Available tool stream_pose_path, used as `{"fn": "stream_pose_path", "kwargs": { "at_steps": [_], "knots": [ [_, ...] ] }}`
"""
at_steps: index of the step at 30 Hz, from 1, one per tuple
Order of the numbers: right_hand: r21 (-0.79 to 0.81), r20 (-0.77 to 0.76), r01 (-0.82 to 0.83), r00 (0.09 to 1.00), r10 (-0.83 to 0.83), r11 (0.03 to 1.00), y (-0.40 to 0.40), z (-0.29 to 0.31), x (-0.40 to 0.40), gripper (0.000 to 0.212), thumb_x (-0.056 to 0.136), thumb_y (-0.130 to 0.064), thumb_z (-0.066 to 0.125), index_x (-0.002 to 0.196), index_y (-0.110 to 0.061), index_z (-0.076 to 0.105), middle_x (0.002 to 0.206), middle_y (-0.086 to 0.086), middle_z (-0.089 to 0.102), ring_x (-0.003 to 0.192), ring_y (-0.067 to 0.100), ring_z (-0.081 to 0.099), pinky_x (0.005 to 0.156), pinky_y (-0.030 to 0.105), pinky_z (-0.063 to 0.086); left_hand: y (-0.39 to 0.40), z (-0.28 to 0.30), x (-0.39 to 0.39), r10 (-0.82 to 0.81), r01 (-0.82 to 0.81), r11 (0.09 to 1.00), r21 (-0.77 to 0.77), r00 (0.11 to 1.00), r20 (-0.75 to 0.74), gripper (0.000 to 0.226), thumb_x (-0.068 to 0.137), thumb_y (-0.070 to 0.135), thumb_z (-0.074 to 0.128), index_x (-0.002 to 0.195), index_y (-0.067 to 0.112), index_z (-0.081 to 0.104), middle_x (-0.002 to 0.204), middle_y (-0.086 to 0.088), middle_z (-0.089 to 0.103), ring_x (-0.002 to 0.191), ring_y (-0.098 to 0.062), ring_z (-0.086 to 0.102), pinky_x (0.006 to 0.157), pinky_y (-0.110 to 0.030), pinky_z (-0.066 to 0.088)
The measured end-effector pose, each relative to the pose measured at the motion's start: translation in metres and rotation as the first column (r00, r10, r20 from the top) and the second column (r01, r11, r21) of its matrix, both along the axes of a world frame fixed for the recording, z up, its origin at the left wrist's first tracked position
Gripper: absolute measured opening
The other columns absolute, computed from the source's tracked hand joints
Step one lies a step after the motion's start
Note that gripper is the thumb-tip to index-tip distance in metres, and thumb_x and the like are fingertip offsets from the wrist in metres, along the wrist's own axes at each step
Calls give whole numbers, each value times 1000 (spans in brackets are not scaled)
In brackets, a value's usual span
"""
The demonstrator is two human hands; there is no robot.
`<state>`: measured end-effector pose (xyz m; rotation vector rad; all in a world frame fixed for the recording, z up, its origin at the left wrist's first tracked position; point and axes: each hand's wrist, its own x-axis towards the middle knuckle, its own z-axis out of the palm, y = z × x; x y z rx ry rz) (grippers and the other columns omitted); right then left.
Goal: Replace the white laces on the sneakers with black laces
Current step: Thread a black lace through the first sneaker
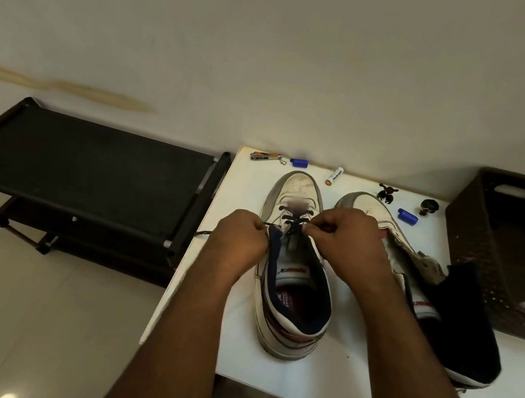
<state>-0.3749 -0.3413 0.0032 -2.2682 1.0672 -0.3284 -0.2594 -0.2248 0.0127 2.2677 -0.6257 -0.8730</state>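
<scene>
On the white worktop (217,337), the left sneaker (290,273) carries 2 rows of black lace (292,220). The left hand (241,237) and right hand (345,237) each pinch 1 lace end. Pulling both ends evenly would likely keep rows flat before threading the next eyelets; the right sneaker (367,209) waits beside it.

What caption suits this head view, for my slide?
Both hands thread a thin black lace through the left white leather sneaker.

Both bare forearms reach forward side by side, the left hand (241,235) curled into a fist with its knuckles up and the right hand (348,237) bent inward (fingertips pinched together), the two hands near but apart.
</scene>
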Motion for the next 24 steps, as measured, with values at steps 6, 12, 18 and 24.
{"fn": "stream_pose_path", "kwargs": {
  "at_steps": [6,12,18,24],
  "knots": [
    [24,-26,33,999,-33,999,-1,6,-1,13,85,-23,68,91,-17,77,76,-2,71,56,3,56,64,19,47,-9,-4,1,19,-43,984,-175,991,-135,32,91,-2,57,120,9,66,113,-17,68,89,-31,67,78,-40,59],
    [46,-24,52,998,-51,998,0,8,0,12,86,-19,67,92,-14,76,80,1,72,59,8,58,69,23,50,-9,4,3,-51,-39,973,-228,926,-375,69,90,-10,51,145,29,39,97,-5,64,74,-15,62,57,-26,53],
    [196,146,103,980,-132,975,1,3,-1,18,87,-22,68,104,-20,73,93,-2,72,71,8,65,75,33,58,-15,22,1,-14,-274,832,-482,859,-512,43,90,-6,47,120,20,65,102,-3,72,88,-10,66,70,-24,47],
    [291,545,-186,838,-3,938,3,18,-5,80,85,-7,69,142,-49,32,157,-22,12,141,0,24,101,19,35,-10,61,-1,-257,236,776,-585,965,50,35,100,35,46,86,17,72,57,-3,52,60,-10,52,70,-9,45]
  ]
}}
